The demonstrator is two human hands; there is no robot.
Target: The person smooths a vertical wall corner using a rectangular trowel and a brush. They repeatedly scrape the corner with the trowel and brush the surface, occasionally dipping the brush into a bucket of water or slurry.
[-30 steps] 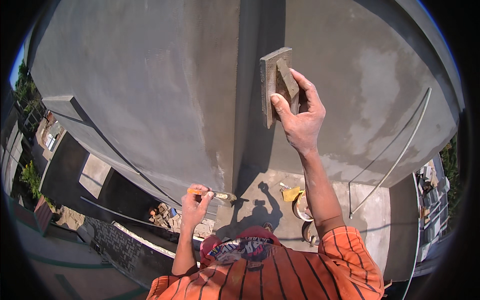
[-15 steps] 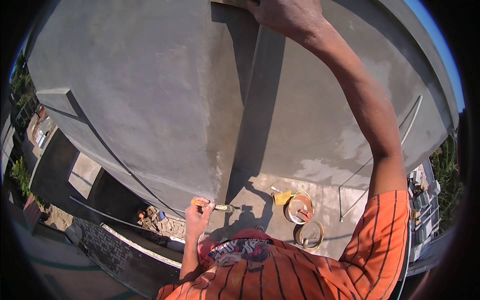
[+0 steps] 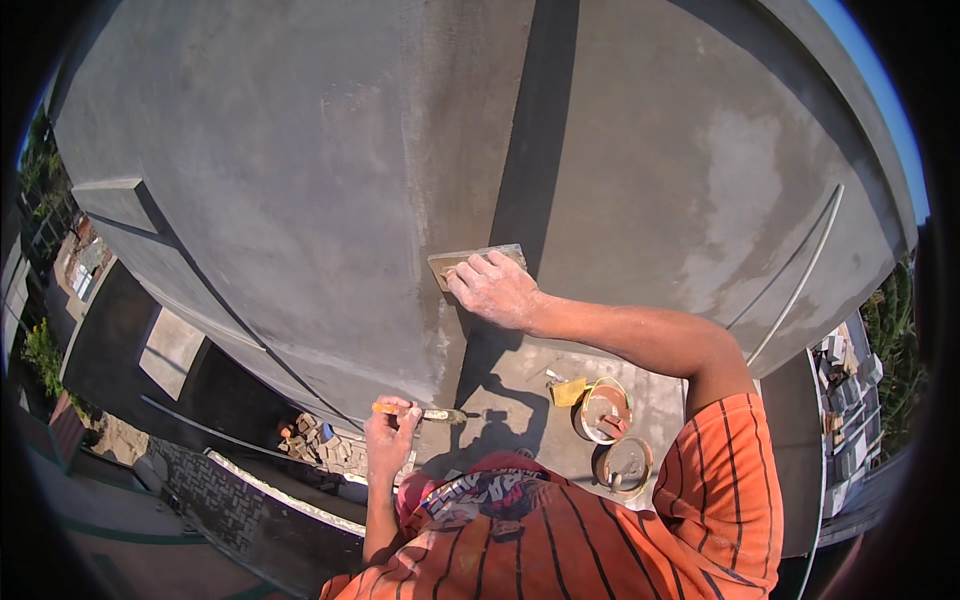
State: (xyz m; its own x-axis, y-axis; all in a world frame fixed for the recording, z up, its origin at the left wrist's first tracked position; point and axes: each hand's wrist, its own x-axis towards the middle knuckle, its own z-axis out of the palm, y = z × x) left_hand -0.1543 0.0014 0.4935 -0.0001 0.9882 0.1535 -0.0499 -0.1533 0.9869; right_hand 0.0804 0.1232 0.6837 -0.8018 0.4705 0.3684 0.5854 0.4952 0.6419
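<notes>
My right hand (image 3: 498,292) is closed on a flat rectangular plastering float (image 3: 446,267), which lies against the grey plastered wall (image 3: 290,160) where two faces meet. Plaster dust whitens the fingers. Lower and to the left, my left hand (image 3: 388,436) grips a brush (image 3: 436,414) with an orange handle end, its dark bristles pointing right, held apart from the wall. The float's grip is hidden under my right hand.
Two round buckets, one holding a reddish tool (image 3: 603,410) and one with grey mix (image 3: 628,464), stand on the floor beside a yellow piece (image 3: 569,391). A pale pipe (image 3: 806,275) leans at right. Broken bricks (image 3: 320,444) lie at lower left.
My right hand has brought the float down from the top of the view to the middle of the wall corner, the elbow bending. My left hand with the brush has barely moved.
</notes>
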